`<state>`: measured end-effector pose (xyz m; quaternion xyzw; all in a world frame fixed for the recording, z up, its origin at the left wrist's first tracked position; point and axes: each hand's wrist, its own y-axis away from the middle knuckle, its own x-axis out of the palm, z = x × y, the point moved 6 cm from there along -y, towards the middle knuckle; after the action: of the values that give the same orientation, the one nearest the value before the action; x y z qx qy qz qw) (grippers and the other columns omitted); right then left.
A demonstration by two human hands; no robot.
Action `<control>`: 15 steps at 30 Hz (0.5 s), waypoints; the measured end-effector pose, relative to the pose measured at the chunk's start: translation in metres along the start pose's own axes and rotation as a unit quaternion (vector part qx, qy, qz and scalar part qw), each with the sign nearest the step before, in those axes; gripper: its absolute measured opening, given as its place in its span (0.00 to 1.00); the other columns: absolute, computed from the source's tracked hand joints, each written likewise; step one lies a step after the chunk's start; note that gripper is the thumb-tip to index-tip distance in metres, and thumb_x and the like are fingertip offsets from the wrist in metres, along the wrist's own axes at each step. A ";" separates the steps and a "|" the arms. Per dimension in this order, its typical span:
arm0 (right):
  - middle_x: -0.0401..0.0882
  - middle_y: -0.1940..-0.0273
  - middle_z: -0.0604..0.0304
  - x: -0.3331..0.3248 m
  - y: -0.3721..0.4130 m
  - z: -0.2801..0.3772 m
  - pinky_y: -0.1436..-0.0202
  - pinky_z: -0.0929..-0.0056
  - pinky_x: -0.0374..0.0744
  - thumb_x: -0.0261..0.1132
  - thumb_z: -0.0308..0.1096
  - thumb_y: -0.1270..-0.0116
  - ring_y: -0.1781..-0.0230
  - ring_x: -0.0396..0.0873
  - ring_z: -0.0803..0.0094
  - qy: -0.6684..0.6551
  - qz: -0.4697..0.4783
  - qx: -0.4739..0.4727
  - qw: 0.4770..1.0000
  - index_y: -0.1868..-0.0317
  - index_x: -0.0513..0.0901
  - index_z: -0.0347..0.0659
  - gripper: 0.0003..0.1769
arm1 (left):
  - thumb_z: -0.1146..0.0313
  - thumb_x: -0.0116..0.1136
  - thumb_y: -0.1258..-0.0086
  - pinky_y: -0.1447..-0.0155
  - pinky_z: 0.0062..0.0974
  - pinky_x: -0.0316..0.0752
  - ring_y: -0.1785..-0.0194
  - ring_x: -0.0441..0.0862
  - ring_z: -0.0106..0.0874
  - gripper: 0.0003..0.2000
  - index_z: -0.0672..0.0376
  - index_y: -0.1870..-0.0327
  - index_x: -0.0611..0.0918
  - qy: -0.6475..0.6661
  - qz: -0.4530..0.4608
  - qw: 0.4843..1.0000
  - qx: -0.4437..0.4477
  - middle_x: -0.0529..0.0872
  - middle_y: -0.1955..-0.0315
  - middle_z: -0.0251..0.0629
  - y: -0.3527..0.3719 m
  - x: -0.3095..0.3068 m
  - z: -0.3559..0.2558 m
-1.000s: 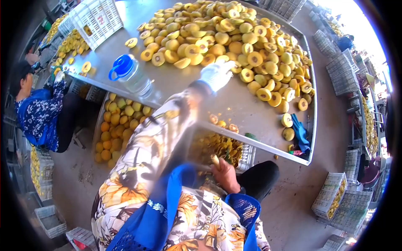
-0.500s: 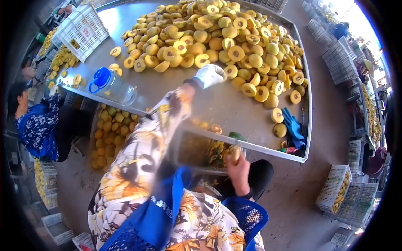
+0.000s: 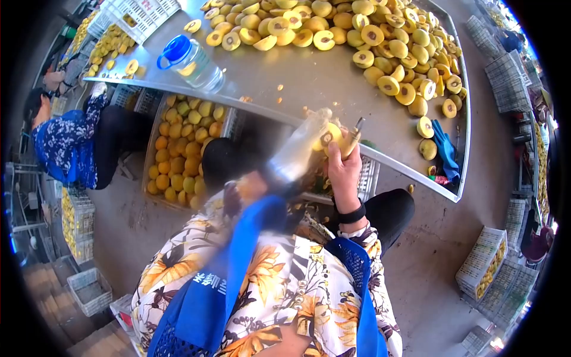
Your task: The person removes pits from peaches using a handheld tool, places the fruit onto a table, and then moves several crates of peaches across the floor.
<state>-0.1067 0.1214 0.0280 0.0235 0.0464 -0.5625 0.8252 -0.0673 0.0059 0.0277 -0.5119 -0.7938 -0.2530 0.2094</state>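
Observation:
My left hand, in a pale glove and blurred by motion, has its fingers round a cut yellow fruit, its cut face showing. Touching it from the right is my bare right hand, closed on a small knife with the blade tip pointing up. Both hands meet over the near edge of the metal table. Many halved fruits are heaped on the table's far side. Below the edge, at left, a crate holds whole yellow fruits.
A water bottle with a blue lid lies near the table edge. Blue gloves rest at the right corner. A white crate stands at the back left. Another person sits at the left. More crates stand at the right.
My left hand has come back from the heap toward my body, now with a cut fruit. My right hand has risen to meet it. The view has shifted, so the table sits higher.

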 end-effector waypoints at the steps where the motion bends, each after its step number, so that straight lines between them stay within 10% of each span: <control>1: 0.79 0.68 0.57 0.003 0.004 -0.004 0.79 0.76 0.72 0.60 0.38 0.33 0.81 0.74 0.74 0.068 0.001 -0.015 0.998 0.44 0.69 0.39 0.20 | 0.66 0.53 0.31 0.34 0.22 0.62 0.37 0.68 0.26 0.22 0.62 0.38 0.70 0.008 -0.029 0.999 -0.028 0.73 0.40 0.38 0.004 -0.010 0.013; 4: 0.79 0.67 0.40 0.003 0.021 0.015 0.68 0.58 0.77 0.64 0.40 0.37 0.70 0.80 0.46 0.203 -0.037 -0.060 0.977 0.51 0.71 0.36 0.20 | 0.62 0.49 0.28 0.41 0.22 0.68 0.45 0.73 0.24 0.17 0.63 0.44 0.74 -0.130 -0.008 0.982 0.134 0.78 0.48 0.37 0.015 -0.025 0.012; 15: 0.76 0.76 0.38 0.007 0.065 0.018 0.73 0.53 0.74 0.62 0.37 0.37 0.72 0.77 0.41 0.241 0.107 0.021 0.964 0.64 0.68 0.35 0.14 | 0.66 0.57 0.32 0.62 0.15 0.74 0.65 0.80 0.20 0.11 0.64 0.58 0.82 -0.006 -0.127 0.991 0.031 0.84 0.65 0.35 0.026 -0.014 -0.004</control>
<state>-0.0431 0.1373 0.0448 0.1802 0.2291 -0.4496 0.8443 -0.0374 0.0022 0.0277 -0.4021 -0.8607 -0.2501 0.1868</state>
